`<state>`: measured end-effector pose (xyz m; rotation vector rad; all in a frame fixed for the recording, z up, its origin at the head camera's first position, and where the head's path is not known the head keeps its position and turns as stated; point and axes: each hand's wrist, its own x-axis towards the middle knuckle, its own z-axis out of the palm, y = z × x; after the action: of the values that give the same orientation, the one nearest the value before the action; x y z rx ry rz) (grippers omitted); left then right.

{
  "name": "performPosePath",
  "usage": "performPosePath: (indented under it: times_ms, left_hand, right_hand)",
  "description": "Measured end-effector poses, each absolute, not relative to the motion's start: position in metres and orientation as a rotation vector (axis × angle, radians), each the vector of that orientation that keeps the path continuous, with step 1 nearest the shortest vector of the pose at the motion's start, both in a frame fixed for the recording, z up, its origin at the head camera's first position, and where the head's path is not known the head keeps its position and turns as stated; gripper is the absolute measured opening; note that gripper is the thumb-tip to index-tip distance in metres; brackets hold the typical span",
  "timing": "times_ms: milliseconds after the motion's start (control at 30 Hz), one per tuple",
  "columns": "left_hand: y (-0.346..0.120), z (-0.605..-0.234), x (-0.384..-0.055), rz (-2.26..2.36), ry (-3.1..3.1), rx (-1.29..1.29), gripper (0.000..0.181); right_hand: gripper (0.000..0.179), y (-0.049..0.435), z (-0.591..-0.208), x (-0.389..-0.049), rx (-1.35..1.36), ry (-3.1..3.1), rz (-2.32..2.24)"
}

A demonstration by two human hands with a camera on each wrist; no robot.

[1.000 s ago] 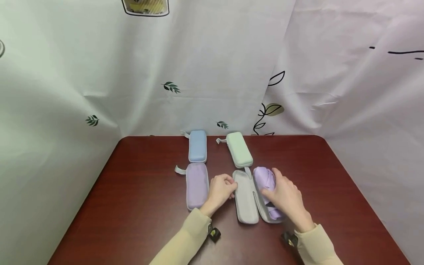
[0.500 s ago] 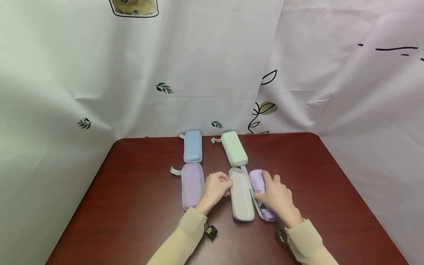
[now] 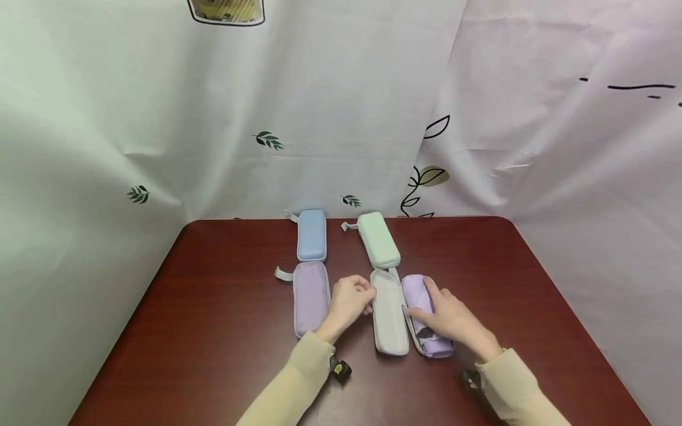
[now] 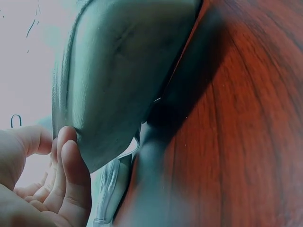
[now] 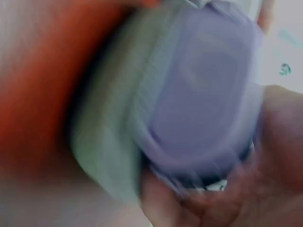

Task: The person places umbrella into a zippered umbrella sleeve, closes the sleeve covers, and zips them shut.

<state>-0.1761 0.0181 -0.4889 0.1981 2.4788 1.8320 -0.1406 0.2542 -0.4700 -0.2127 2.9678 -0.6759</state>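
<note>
A pale grey hard zip case (image 3: 391, 319) lies open on the table, its two halves spread side by side. At the edge of its left half, my left hand (image 3: 348, 305) pinches the rim; in the left wrist view the thumb and fingertips meet at that half's outer shell (image 4: 123, 71). A purple folded umbrella (image 3: 419, 296) fills the right half. My right hand (image 3: 453, 316) holds it from above, thumb on its left side and fingers across the top. The umbrella's rounded end (image 5: 203, 94) looks blurred in the right wrist view.
Three closed zip cases with wrist straps lie nearby: a purple one (image 3: 311, 299) left of my left hand, a blue one (image 3: 312, 234) behind it, and a mint green one (image 3: 379, 239) behind the open case. A white patterned cloth (image 3: 319, 106) hangs around the dark red table (image 3: 224, 331).
My right hand has loosened over the umbrella and shifted slightly right, showing more of it. The left hand stays at the case's rim. The head view has swung slightly.
</note>
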Motion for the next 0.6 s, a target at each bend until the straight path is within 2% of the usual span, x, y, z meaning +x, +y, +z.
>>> performPosePath:
  times_ms: [267, 600]
  left_hand:
    - [0.013, -0.492, -0.178, 1.843, 2.470, 0.203, 0.005]
    - [0.016, -0.492, -0.176, 1.853, 2.402, 0.251, 0.005]
  right_hand:
    - [0.087, 0.274, -0.452, -0.137, -0.364, 2.856, -0.740]
    - [0.077, 0.272, -0.464, -0.133, -0.276, 2.912, -0.626]
